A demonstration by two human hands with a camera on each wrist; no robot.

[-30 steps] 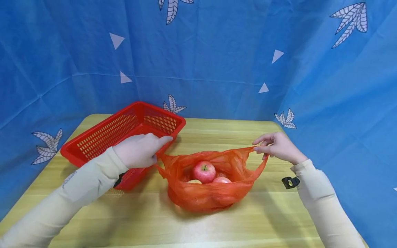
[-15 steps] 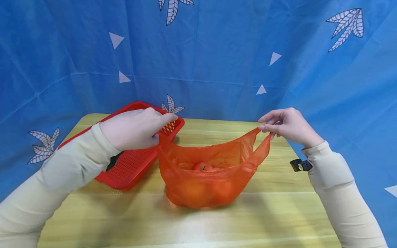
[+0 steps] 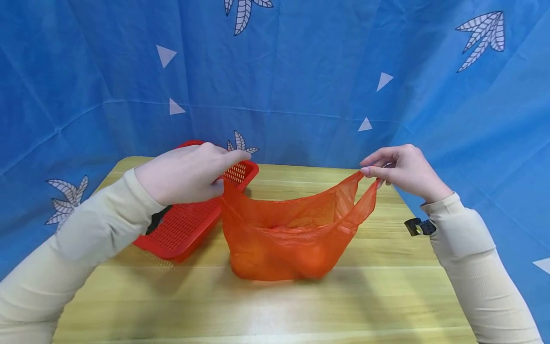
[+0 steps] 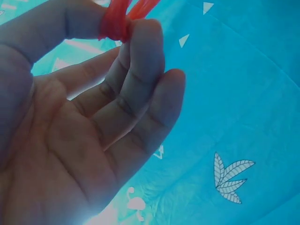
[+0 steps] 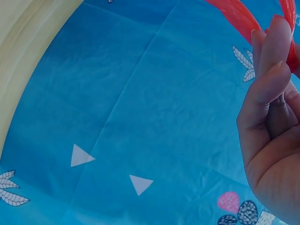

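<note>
A thin orange-red plastic bag [image 3: 279, 248] is stretched between both hands in the middle of the table, its mouth pulled up and wide. Rounded shapes of apples show through its front wall, and a sliver of red shows inside the opening. My left hand [image 3: 185, 174] pinches the bag's left handle, and the left wrist view has that handle [image 4: 115, 21] between thumb and fingers. On the other side my right hand [image 3: 404, 169] pinches the right handle between thumb and fingertips. The right wrist view shows the orange-red handle strip [image 5: 239, 18] running out from the fingers.
A red perforated plastic basket [image 3: 185, 229] stands at the left back of the wooden table [image 3: 275, 315], partly behind my left hand and forearm. A blue patterned cloth [image 3: 301, 71] hangs behind and beside the table.
Both hands have risen with the handles, pulling the bag's walls up taller. The apples, plainly visible in the opening earlier, are now mostly hidden behind the front wall.
</note>
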